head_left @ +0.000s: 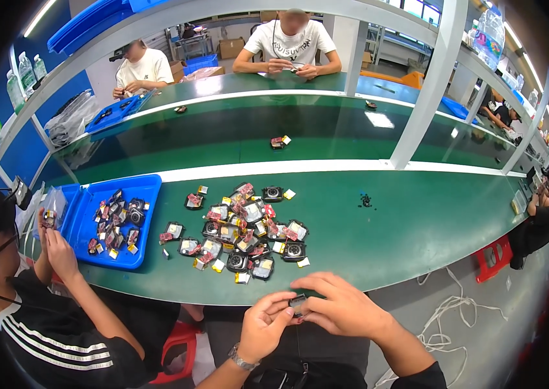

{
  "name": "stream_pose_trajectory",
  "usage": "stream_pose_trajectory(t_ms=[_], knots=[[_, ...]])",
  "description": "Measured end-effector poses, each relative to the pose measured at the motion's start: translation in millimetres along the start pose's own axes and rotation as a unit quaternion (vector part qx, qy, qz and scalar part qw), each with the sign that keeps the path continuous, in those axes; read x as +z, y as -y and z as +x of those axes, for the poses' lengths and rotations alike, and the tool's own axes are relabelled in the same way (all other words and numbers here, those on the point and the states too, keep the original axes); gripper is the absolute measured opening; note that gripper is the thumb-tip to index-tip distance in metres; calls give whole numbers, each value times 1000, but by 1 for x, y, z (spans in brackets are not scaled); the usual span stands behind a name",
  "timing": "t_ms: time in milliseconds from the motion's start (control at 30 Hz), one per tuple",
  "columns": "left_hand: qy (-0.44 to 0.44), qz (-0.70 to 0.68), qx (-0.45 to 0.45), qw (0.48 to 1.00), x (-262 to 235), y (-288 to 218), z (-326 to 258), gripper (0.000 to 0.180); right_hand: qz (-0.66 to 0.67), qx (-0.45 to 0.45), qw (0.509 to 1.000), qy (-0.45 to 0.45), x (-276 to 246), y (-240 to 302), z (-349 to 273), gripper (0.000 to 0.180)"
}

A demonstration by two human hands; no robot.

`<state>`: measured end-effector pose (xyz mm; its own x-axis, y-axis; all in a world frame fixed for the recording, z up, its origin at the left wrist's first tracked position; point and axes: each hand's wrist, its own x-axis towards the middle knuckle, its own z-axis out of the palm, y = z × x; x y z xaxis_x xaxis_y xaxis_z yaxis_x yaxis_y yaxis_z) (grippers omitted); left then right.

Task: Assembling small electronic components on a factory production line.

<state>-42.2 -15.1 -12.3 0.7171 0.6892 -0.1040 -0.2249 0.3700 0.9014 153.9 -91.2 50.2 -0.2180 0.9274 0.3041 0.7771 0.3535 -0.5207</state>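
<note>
Head view: the left hand (267, 326) and right hand (340, 305) meet just off the near edge of the green table (417, 220), above the person's lap. Fingertips of both hands are pressed together around a small dark module (298, 303), pinching it from both sides; it is held clear of the table surface.

On the table, just beyond the hands, lies a loose pile of similar modules (245, 230) with red and yellow tags. A blue tray (145, 188) holding more parts sits to the left of the pile, near a neighbouring person's hands (54, 240). To the right of the pile the table surface is open, with only a few small black bits (366, 200) lying well apart. A white strip (326, 167) bounds the far side of this lane.
</note>
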Motion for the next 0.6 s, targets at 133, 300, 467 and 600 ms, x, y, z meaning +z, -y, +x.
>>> stream_pose_trajectory(t_ms=[133,300,467,600], knots=[[-6,-24,1,1000,-1,-1,2,29,-2,-6,1000,-11,12,-5,-2,21],[30,-22,27,999,-16,9,-3,24,100,43,990,-85,22,0,-4,10],[60,-32,50,996,-18,9,-6,21,109,63,987,-101,27,4,-6,11],[57,-8,53,997,-22,14,-7,20,117,65,985,-106,30,7,-5,12]])
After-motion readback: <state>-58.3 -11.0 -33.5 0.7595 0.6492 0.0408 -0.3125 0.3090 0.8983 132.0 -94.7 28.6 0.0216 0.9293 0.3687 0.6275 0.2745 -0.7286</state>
